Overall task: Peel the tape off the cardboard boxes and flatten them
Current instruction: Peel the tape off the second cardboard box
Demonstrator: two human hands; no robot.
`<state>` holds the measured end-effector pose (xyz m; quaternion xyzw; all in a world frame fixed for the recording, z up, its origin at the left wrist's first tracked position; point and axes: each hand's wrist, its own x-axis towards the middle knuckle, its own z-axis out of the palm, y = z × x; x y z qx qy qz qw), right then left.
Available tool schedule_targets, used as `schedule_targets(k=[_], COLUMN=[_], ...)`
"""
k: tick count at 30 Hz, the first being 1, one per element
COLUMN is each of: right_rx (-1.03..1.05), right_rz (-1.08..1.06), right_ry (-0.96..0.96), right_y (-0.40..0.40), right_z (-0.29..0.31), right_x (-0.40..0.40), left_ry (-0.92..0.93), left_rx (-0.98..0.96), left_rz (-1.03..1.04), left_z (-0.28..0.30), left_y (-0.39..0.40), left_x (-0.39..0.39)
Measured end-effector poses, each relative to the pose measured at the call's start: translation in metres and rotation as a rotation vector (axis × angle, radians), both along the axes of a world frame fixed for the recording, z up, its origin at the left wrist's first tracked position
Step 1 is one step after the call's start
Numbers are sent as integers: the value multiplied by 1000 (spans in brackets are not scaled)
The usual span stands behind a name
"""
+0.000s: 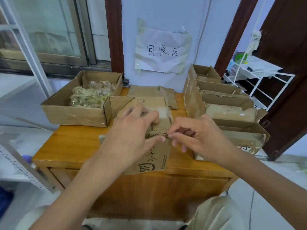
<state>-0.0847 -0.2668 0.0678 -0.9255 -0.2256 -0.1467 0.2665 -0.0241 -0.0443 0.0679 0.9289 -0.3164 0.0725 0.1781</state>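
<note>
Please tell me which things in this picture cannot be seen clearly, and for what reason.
- Top of the box, head view: covered by the left hand.
- Tape at the right hand fingers: too small to tell whether it is pinched.
- Printing on the box: partly hidden by the left hand.
- Boxes at right: insides blocked by their own flaps.

Home recycling corner: wall sign [163, 50], boxes [222, 103]

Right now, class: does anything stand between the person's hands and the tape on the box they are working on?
Nothing visible does. The left hand grips the cardboard box on the wooden table, and the right hand already pinches at the tape along the box's top edge. The other boxes sit off to the sides.
</note>
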Motion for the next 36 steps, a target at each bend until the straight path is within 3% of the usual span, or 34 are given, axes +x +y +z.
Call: schedule_targets(k=[6,11,15,20,24,26,30,36], right_rx=[18,-100,-77,96,469,545,422,258], right_rz=[-47,-451,-580,-549,-397,-319,-246,-428], right_ry=[-31,-157,-131,-143,11,129,237,118], right_y=[5,45,63,72,60,45,17,26], right_z=[-4,-5,-9,-18,-26,-26,-13,-21], right_x=[-7,-15,-20,-24,-27,-29,-24,-30], left_ry=[17,-12,-18,-52,-32,-19,-46,-93], left_rx=[7,12,-12,-25,-64,-63,-11,-20], left_rz=[-19,-8,-13,-20,-26,-28,-17,-15], left_z=[1,0,-2,-5,-7,-6,-6,-10], left_y=[4,0,2,2,5,5,2,1], left_x=[1,-3,-3,-2,2,4,3,3])
